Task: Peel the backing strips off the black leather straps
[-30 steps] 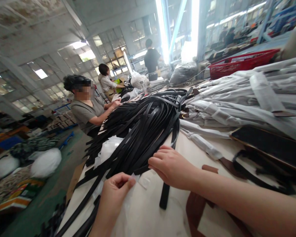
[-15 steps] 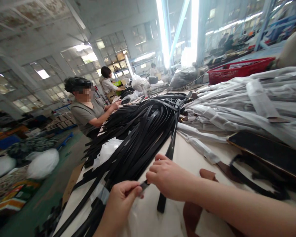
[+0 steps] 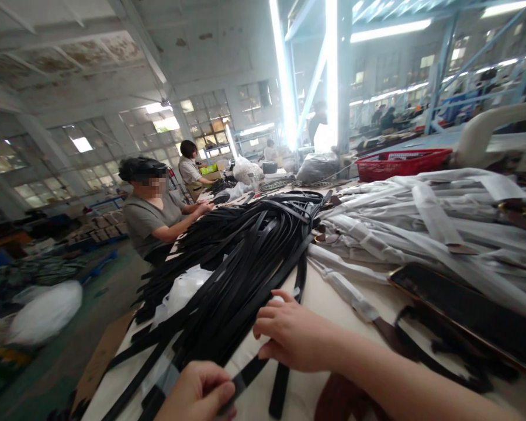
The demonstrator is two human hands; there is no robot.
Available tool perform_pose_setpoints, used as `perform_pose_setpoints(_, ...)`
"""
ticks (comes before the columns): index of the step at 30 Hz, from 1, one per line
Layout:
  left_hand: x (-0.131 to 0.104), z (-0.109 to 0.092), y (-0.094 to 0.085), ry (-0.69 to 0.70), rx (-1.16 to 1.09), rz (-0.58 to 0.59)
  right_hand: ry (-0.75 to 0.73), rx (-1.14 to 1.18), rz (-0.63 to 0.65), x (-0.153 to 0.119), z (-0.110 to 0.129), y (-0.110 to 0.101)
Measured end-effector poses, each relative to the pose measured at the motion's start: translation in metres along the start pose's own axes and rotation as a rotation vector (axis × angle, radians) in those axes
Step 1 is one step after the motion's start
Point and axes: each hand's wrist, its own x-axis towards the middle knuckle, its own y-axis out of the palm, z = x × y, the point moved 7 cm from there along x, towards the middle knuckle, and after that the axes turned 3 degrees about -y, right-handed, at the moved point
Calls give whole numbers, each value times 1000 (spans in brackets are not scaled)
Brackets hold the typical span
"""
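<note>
My left hand (image 3: pixel 201 392) is closed at the bottom of the view, thumb and forefinger pinching the end of a black strap (image 3: pixel 252 371). A thin translucent piece shows on the strap just beside my thumb. The strap runs up and right, passing beneath my right hand (image 3: pixel 289 333). That hand hovers over it, fingers loosely bent and thumb apart from them. Small whitish, clear bits show near its far fingers; I cannot make out what they are. Another black strap end (image 3: pixel 279 392) hangs below my right wrist. A big heap of black straps (image 3: pixel 254 251) lies just beyond.
White-wrapped straps (image 3: pixel 403 228) are piled at the right, with a red basket (image 3: pixel 403 164) behind. A dark flat case (image 3: pixel 460 304) lies by my right forearm. White plastic (image 3: pixel 186 286) rests among the black straps. Across the table, a person in grey (image 3: pixel 153 213) handles straps.
The view has tilted up, and everything sits lower at left. My hands have drawn apart along the strap; my right fingers have loosened from it, while my left hand still pinches its end.
</note>
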Motion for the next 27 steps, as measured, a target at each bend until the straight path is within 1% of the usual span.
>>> perform_pose_setpoints(4,-4,-3,-5,-35,-78,-63,69,-49,88,0,-14,2)
perform_pose_setpoints(7,-7,-5,-1,-61,-135,-58,107,-68,53,0,-19,-3)
perform_pose_setpoints(10,-6,-8,8,-61,-158,-45,65,-62,-28,0,-7,-7)
perform_pose_setpoints(13,-3,-10,15,-64,-156,-63,-18,-59,-58,-1,12,-3)
perform_pose_setpoints(15,-2,-12,19,-49,-124,-62,-46,-59,-65,-2,19,1)
perform_pose_setpoints(17,-2,-17,21,-21,-89,-42,-50,-54,-75,-2,23,2)
perform_pose_setpoints(22,-7,-27,25,-12,-59,12,-62,-15,-59,-2,27,0)
perform_pose_setpoints(25,-15,-34,27,20,-1,8,-85,-6,-77,-3,29,-3)
perform_pose_setpoints(27,-23,-38,29,12,19,-12,-98,-3,-92,-4,29,-6)
